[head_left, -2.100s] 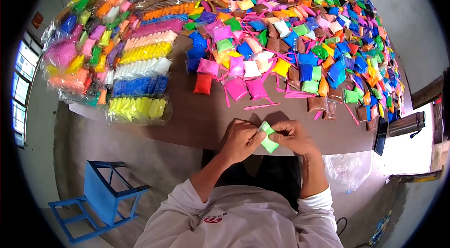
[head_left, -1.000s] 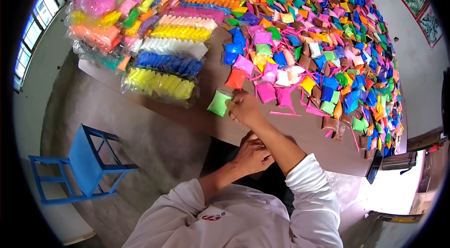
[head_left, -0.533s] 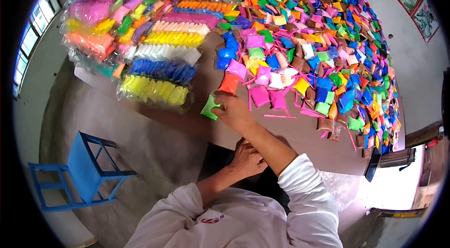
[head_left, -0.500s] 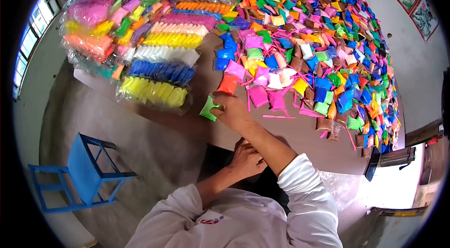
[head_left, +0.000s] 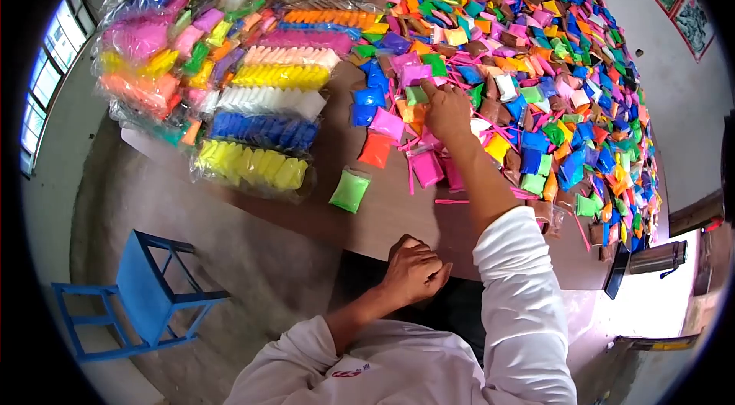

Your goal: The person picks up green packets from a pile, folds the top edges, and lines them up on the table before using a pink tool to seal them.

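My right hand [head_left: 448, 110] reaches over the near side of the loose pile, its index finger stretched toward a light green packet [head_left: 416, 95] and a magenta packet [head_left: 416, 74]. The fingertips overlap the packets, and I cannot make out a grip on any of them. Curled into a loose fist, my left hand [head_left: 417, 270] rests by the table's near edge with nothing visible in it. A bright green packet [head_left: 351, 191] lies alone on the brown table [head_left: 306, 210]. Just above it are a red packet [head_left: 375, 150] and a pink packet [head_left: 387, 123].
Clear bags of packets stand in rows at the left, the nearest a yellow bag [head_left: 251, 165]. A large heap of small coloured packets [head_left: 536, 60] with pink sticks covers the right side. A blue chair [head_left: 145, 294] stands on the floor at the left.
My right hand has let go of the green packet, leaving it on the table, and moved up and right to the pile. My left hand has shifted slightly and stays by the edge.
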Available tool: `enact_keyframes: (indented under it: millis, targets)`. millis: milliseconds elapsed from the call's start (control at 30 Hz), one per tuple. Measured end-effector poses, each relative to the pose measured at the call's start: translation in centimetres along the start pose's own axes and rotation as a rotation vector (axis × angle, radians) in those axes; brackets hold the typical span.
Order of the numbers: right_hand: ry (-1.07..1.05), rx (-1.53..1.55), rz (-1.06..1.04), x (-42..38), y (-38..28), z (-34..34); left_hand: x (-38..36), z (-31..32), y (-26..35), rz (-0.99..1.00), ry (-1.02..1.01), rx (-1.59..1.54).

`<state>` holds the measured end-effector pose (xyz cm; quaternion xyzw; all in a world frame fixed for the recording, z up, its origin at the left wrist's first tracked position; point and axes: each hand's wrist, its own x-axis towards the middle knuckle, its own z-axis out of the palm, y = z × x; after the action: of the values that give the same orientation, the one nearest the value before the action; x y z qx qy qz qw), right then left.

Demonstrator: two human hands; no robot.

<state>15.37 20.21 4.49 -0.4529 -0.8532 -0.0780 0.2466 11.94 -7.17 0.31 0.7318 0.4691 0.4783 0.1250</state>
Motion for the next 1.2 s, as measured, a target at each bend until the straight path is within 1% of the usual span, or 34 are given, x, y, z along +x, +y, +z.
enact_keyframes:
  millis: [33, 67, 133, 167, 233, 267, 300, 367, 400, 467, 500, 533, 600, 700, 733, 767, 800, 867, 900, 933, 1000, 1067, 1133, 1200]
  targets:
    - [-0.068, 0.007, -0.02, 0.3, 0.3, 0.3, -0.1, 0.1, -0.1, 0.005, 0.015, 0.0]
    - [-0.068, 0.011, -0.02, 0.5, 0.4, 0.4, -0.1, 0.1, -0.1, 0.013, 0.03, -0.001]
    - [-0.048, -0.047, -0.152, 0.9, 0.7, 0.5, 0.1, 0.1, -0.1, 0.007, 0.031, -0.009]
    - [-0.046, -0.045, -0.15, 1.2, 0.9, 0.5, 0.2, 0.1, 0.0, 0.001, 0.033, -0.018]
    - [0.102, 0.153, -0.143, 1.5, 1.5, 0.3, 0.3, -0.4, 0.2, -0.015, 0.009, -0.036]
    - [0.105, 0.15, -0.138, 1.5, 1.6, -0.3, 0.4, -0.5, 0.2, -0.034, -0.009, -0.057]
    - [0.081, 0.321, -0.065, 1.3, 2.0, -0.9, 0.5, -0.7, 0.1, -0.03, -0.016, -0.063]
    - [-0.005, 0.669, 0.111, -0.1, 3.2, -2.1, 0.4, -1.0, 0.0, -0.123, -0.012, -0.186]
    - [-0.008, 0.656, 0.125, -1.1, 3.5, -3.6, 0.3, -0.8, -0.2, -0.121, -0.02, -0.203]
    - [-0.398, 1.254, 0.363, -4.4, 3.9, -7.4, -0.3, -0.4, -0.4, -0.278, 0.027, -0.291]
    - [-0.479, 1.339, 0.429, -6.2, 3.6, -9.2, 0.0, -0.8, -0.1, -0.301, -0.005, -0.304]
    - [-0.477, 1.33, 0.455, -7.8, 3.7, -10.5, 0.3, -1.0, -0.1, -0.332, -0.049, -0.318]
    - [-0.602, 1.279, 0.442, -10.8, 4.0, -12.3, 0.4, -1.1, -0.1, -0.349, -0.063, -0.369]
    - [-0.72, 1.376, 0.418, -14.8, 3.8, -13.6, 0.3, -0.9, -0.4, -0.373, -0.074, -0.376]
    - [-0.749, 1.393, 0.403, -15.6, 3.5, -13.8, 0.3, -1.1, -0.4, -0.418, -0.109, -0.399]
    - [-0.845, 1.253, 0.354, -16.3, 3.7, -13.7, 0.5, -1.2, -0.2, -0.422, -0.127, -0.403]
    - [-0.844, 1.262, 0.36, -16.9, 3.5, -13.4, 0.7, -1.4, -0.1, -0.422, -0.143, -0.404]
    - [-0.871, 1.431, 0.297, -17.9, 2.1, -12.7, 0.1, -0.8, -0.6, -0.418, -0.147, -0.402]
    - [-0.834, 1.462, 0.351, -18.5, 1.5, -12.0, -0.1, -0.6, -0.8, -0.405, -0.137, -0.406]
    - [-0.832, 1.466, 0.351, -18.8, 1.1, -11.9, -0.1, -0.6, -0.8, -0.406, -0.139, -0.402]
    - [-0.741, 1.615, 0.537, -19.3, 0.3, -11.9, 0.3, -1.3, -0.3, -0.593, -0.152, -0.574]
    - [-0.743, 1.585, 0.538, -20.4, 0.1, -11.9, 0.5, -1.7, -0.2, -0.619, -0.174, -0.565]
    - [-0.666, 1.748, 0.691, -21.6, -0.5, -12.6, 0.4, -1.7, -0.7, -0.652, -0.184, -0.556]
    - [-0.633, 1.697, 0.677, -22.3, -1.4, -13.3, 0.7, -1.6, -0.2, -0.658, -0.151, -0.583]
